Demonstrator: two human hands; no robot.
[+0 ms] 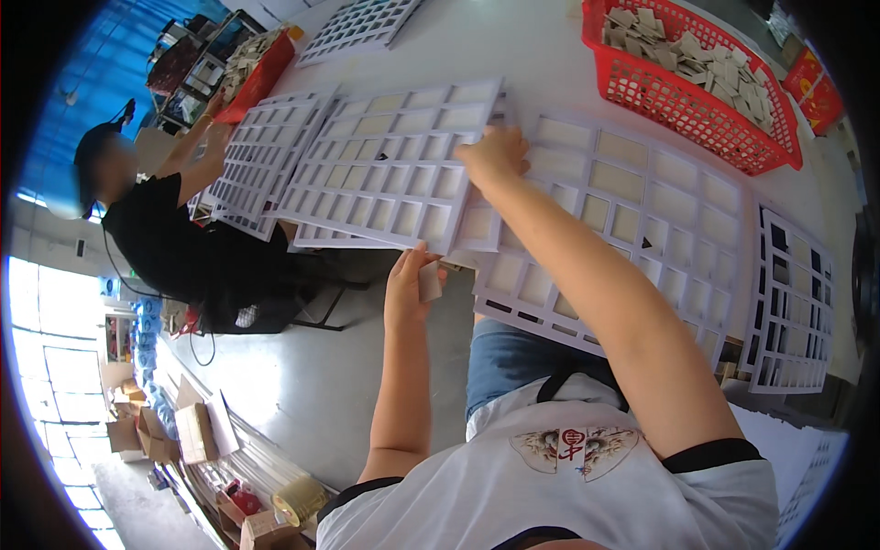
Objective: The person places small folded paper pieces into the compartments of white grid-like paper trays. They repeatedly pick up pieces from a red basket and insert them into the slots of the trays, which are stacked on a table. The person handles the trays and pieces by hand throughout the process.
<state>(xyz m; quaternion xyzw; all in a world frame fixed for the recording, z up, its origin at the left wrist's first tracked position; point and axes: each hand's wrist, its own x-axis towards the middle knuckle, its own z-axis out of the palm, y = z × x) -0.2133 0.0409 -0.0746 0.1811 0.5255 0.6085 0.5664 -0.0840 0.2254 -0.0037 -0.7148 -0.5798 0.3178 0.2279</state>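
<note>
Left hand (406, 284): fingers narrowed and holding a small off-white tile (429, 283). The hand is at the near right corner of a white grid panel (414, 186), the landmark for this report; its uppermost fingertips are at the panel's near edge. Right hand (495, 154): placed at the panel's right edge, toward the far corner, thumb side on the panel and fingers bent. The fingertips are partly hidden, so I cannot tell whether they are closed on anything.

The landmark panel lies tilted over at least one further panel; pale tiles fill most of its openings, and one opening shows a dark gap. Directly right of it is a larger tiled grid panel (626, 206), crossed by the right forearm. Farther right is a narrow-looking panel (790, 298) with several dark openings. Left of the landmark is another group of grid panels (266, 156), with a seated co-worker in black (160, 215) beside it. Beyond the landmark, on the white table (522, 41), a red plastic basket (632, 87) of loose tiles stands to the right.
</note>
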